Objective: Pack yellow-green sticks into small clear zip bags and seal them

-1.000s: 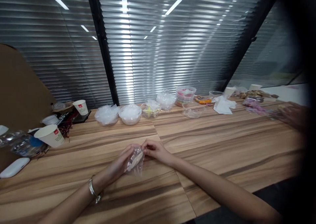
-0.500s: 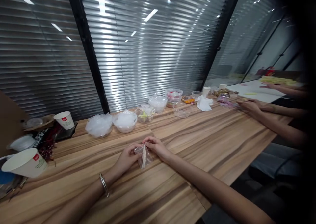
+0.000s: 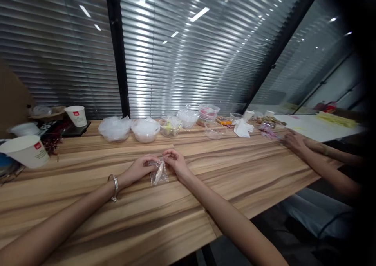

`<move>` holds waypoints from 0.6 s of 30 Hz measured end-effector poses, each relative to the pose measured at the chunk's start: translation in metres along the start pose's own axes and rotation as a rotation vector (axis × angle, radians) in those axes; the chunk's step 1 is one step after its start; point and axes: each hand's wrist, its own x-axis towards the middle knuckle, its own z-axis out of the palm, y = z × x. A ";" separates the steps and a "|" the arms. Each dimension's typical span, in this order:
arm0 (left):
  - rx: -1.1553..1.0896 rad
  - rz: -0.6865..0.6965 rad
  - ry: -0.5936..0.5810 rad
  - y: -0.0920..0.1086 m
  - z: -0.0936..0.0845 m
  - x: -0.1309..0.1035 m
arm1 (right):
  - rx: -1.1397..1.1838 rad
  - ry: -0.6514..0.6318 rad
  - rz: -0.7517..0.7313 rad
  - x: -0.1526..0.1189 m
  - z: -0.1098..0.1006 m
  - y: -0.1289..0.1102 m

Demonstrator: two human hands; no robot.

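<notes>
A small clear plastic bag (image 3: 159, 174) with a pale, thin item inside stands out over the wooden table (image 3: 188, 211). My left hand (image 3: 139, 169) pinches the bag's upper left edge. At its top right corner, my right hand (image 3: 176, 164) has its thumb and fingertips closed on the bag. The fingertips of both hands are close together. What the pale item is made of cannot be told.
Plastic-wrapped bowls (image 3: 146, 130), a clear tub of yellow pieces (image 3: 170, 126), stacked containers (image 3: 208, 113) and white tissue (image 3: 243, 128) line the window side. Paper cups (image 3: 26, 151) stand left. Another person's hands (image 3: 293, 141) are at the right.
The camera view has shifted, so the table and its items appear higher. Both hands still hold the bag, which now hangs more tilted.
</notes>
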 end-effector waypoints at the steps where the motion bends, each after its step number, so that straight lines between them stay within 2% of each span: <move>1: 0.032 0.013 0.000 -0.001 -0.001 0.000 | -0.001 -0.009 0.003 0.000 0.000 0.000; 8: 0.113 0.065 -0.061 0.000 -0.006 -0.003 | 0.008 -0.028 0.002 0.002 0.000 0.003; 18: 0.037 0.032 -0.098 -0.003 -0.009 -0.004 | 0.019 -0.036 -0.032 -0.004 0.004 0.001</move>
